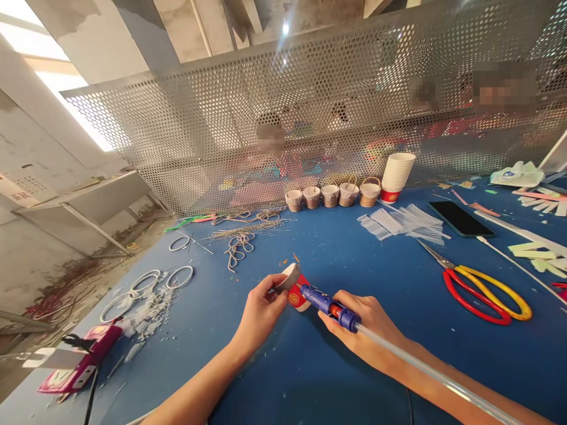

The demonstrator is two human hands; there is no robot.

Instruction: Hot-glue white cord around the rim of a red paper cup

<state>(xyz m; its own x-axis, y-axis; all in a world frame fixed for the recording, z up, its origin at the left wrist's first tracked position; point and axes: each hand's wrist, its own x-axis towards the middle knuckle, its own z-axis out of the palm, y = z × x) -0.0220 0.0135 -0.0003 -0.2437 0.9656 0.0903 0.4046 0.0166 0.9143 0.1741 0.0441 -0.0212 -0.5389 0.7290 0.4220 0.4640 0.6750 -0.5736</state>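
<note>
Paper cup (295,298) is pinched by left hand (261,304) over blue table (274,383), tilted, apparently so its side is exposed; glue gun (325,301) is grasped in right hand (374,314), nozzle angled cupward, presumably for aim.

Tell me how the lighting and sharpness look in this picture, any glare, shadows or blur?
Head view: the bright opening at upper left is washed out, and the lamp flares; head view: a soft shadow falls on the blue table beneath the right hand; head view: the glue gun looks fairly sharp, while patches behind the perforated screen are pixelated.
</note>
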